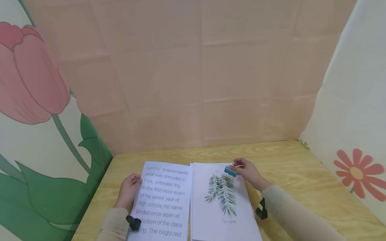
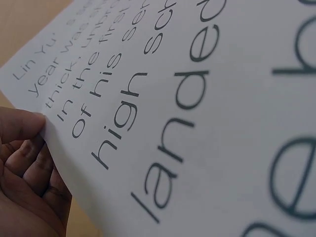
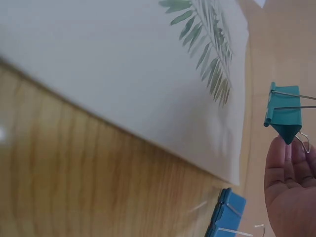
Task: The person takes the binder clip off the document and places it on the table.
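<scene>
My left hand pinches the left edge of a white page printed with large text, the thumb on top and the other fingers curled beneath it. In the left wrist view that edge is lifted, with the wood showing below. My right hand holds a teal binder clip by its wire handles. The clip hangs over the upper right part of a white sheet with painted palm fronds. In the right wrist view the clip's body stands above the fingers, apart from the sheet.
A blue binder clip lies beside the sheet's edge in the right wrist view. The sheets lie on a wood-grain table. A pinkish cloth backdrop rises behind it, with flower-patterned panels at both sides.
</scene>
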`<state>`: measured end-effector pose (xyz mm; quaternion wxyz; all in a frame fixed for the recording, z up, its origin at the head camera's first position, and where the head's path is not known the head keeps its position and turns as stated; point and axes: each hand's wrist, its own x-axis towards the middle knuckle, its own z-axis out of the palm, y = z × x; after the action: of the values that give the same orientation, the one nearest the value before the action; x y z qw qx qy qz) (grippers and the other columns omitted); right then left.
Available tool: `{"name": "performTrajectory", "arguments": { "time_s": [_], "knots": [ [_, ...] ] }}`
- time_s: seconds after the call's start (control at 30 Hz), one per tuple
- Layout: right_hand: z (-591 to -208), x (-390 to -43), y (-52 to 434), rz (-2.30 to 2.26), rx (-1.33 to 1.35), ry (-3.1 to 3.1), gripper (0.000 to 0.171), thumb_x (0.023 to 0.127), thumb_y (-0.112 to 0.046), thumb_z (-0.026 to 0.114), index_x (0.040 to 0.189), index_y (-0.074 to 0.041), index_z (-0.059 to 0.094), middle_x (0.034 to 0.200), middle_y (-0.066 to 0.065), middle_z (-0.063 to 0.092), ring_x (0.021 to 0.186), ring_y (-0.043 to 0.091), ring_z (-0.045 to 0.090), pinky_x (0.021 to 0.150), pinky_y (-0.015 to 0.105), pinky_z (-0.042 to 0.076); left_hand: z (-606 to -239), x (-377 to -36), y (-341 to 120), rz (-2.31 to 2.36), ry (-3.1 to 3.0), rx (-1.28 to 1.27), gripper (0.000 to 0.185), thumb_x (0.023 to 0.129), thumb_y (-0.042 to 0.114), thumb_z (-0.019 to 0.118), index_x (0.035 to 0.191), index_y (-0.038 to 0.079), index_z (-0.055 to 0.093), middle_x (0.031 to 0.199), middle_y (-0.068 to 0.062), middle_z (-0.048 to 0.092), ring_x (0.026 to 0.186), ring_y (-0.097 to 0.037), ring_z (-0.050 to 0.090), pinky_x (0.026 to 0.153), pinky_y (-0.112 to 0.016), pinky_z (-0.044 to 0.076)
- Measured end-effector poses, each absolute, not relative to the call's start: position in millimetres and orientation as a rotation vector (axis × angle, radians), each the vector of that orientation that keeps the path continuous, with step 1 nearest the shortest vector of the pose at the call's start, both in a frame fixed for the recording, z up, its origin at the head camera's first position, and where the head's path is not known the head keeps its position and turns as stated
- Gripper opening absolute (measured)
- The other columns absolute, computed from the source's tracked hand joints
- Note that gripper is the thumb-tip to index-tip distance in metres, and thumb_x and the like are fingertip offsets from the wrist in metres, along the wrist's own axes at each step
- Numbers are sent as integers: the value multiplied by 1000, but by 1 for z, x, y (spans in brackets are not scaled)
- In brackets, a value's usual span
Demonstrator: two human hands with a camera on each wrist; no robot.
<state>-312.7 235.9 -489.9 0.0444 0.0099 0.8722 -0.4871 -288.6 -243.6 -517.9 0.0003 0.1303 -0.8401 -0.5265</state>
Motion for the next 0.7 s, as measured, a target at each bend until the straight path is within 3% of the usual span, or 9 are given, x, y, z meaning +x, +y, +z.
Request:
{"name": "performTrajectory", "arguments": {
  "time_s": [0.27, 0.53, 0.7],
  "knots": [
    [-497, -305, 257, -1503, 33, 2687, 60, 99, -32, 71, 139, 7, 50, 127, 20, 59, 117, 37, 57, 97, 50, 52, -518, -284, -245, -1680, -2634, 401, 23, 109, 15, 47, 123, 3, 60, 117, -17, 68, 102, -27, 65, 91, -45, 52],
    [-497, -298, 271, -1481, 62, 2694, 67, 99, -38, 71, 141, 7, 48, 131, 23, 58, 121, 39, 56, 99, 51, 50, -518, -283, -245, -1681, -2620, 381, 22, 109, 15, 48, 122, 2, 61, 116, -18, 69, 101, -28, 65, 90, -45, 51],
    [-497, -293, 274, -1477, 59, 2717, 56, 99, -33, 71, 134, 7, 52, 128, 22, 60, 119, 38, 57, 98, 49, 51, -520, -284, -244, -1677, -2623, 386, 22, 109, 16, 48, 122, 3, 61, 118, -19, 68, 102, -30, 65, 91, -45, 51]
  ]
}}
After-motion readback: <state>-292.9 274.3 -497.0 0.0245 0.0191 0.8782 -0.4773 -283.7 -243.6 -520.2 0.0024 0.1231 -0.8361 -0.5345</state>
